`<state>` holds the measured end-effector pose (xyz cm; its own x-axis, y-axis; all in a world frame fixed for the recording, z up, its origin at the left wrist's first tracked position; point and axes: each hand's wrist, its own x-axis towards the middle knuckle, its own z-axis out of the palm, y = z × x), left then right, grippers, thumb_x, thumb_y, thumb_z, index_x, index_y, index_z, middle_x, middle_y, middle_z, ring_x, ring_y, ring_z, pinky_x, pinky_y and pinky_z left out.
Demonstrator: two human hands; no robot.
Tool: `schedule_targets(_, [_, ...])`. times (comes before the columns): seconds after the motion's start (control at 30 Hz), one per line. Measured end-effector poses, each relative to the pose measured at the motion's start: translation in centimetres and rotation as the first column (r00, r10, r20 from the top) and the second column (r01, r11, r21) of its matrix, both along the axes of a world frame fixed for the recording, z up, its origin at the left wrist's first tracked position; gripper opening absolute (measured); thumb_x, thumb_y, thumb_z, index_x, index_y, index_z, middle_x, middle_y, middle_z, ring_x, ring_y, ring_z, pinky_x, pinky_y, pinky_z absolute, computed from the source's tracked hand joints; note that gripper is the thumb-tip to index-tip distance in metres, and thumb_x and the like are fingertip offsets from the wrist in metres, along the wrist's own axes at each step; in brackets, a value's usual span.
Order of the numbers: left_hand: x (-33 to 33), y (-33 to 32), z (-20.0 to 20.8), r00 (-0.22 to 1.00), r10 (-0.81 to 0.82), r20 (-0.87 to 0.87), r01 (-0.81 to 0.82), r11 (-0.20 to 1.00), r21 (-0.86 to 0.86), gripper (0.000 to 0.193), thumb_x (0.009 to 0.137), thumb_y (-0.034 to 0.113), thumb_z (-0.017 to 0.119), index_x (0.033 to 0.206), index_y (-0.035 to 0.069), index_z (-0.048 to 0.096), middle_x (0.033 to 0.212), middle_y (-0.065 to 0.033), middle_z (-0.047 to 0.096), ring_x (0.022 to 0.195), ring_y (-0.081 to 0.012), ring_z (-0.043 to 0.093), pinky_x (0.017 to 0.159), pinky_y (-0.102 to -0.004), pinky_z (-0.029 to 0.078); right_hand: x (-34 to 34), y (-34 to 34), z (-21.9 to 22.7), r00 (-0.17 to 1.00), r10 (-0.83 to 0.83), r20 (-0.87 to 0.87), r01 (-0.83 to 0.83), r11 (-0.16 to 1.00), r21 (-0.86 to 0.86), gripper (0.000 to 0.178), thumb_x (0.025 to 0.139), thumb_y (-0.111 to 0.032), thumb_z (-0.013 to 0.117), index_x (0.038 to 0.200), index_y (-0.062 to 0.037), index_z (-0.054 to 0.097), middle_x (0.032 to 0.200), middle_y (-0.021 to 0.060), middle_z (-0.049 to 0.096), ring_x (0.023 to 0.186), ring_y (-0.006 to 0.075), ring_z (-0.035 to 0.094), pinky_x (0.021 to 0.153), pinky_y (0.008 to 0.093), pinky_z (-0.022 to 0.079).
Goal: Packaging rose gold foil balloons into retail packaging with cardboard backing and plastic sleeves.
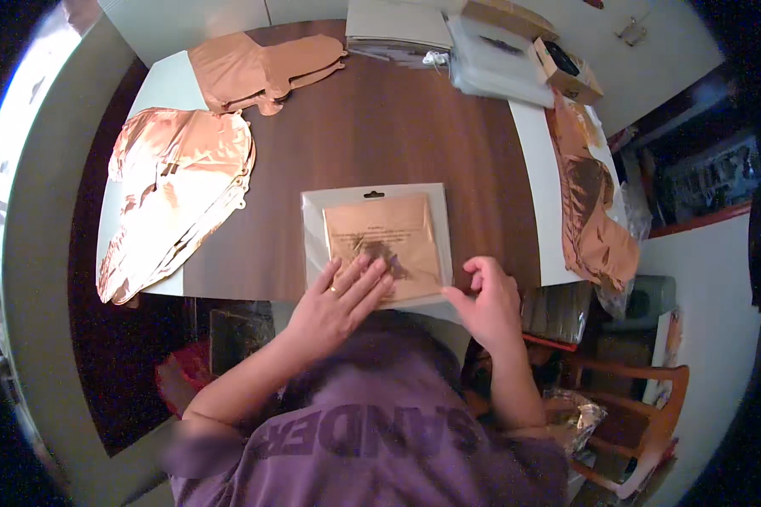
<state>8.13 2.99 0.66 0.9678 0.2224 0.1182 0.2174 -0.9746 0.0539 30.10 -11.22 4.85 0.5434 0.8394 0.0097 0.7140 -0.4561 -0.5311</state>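
A clear plastic bag (314, 221) with a hang hole lies near the table's front edge. Inside it is a folded rose-gold foil sheet, probably a flat foil balloon (406, 221), with small dark print. My left hand (347, 291) rests flat on the bag's lower left part, fingers stretched out. At the lower right corner, the thumb of my right hand (489, 300) touches or nearly touches the bag's edge. Its other fingers curl loosely, apart from the thumb, with nothing seen between them.
Stacks of flat rose-gold foil balloons lie at left (182, 186), far left (254, 68) and right (590, 203) on the brown table (380, 127). Clear plastic bags (499, 63) and a small cardboard box (566, 72) sit at the back right. A wooden chair (651, 414) stands right.
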Motion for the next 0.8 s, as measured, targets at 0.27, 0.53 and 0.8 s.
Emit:
schedule_targets(0.27, [-2.7,-0.8,0.1,0.864,-0.29,0.412,0.278,0.956,0.09,0.047,0.09,0.024,0.051,0.136,0.017,0.053,0.144,-0.0049,0.05,0.136,-0.026,0.043,0.115,-0.0441,0.026,5.7,-1.8,2.2,0.88,-0.004,-0.474,0.119,0.97,0.211,0.034,0.087,-0.017,0.071,0.115,-0.001,0.061,0.091,0.0037,0.067,0.078,0.0103,0.06,0.073,0.0266,0.051])
schedule_targets(0.53, [-0.1,1.4,2.2,0.829,-0.103,0.55,0.096,0.995,0.042,0.064,0.079,0.036,0.07,0.137,0.015,0.05,0.147,-0.018,0.038,0.14,-0.0442,0.028,0.112,-0.06,0.02,7.0,0.9,15.4,0.832,0.403,-0.381,-0.348,0.914,0.207,0.029,0.098,-0.021,0.056,0.11,0.0035,0.066,0.091,0.0026,0.068,0.085,0.0091,0.059,0.078,0.0252,0.049])
schedule_targets(0.8, [4.5,5.2,1.6,0.841,0.397,0.368,0.204,0.398,-0.895,0.103,0.078,0.028,0.08,0.151,-0.002,0.013,0.149,-0.0237,0.034,0.14,-0.0337,0.033,0.115,-0.0386,0.026,4.9,0.5,12.0,0.869,0.494,-0.024,-0.483,0.858,0.176,0.025,0.091,-0.02,0.061,0.109,-0.0049,0.068,0.089,0.017,0.07,0.078,0.034,0.068,0.072,0.0385,0.055])
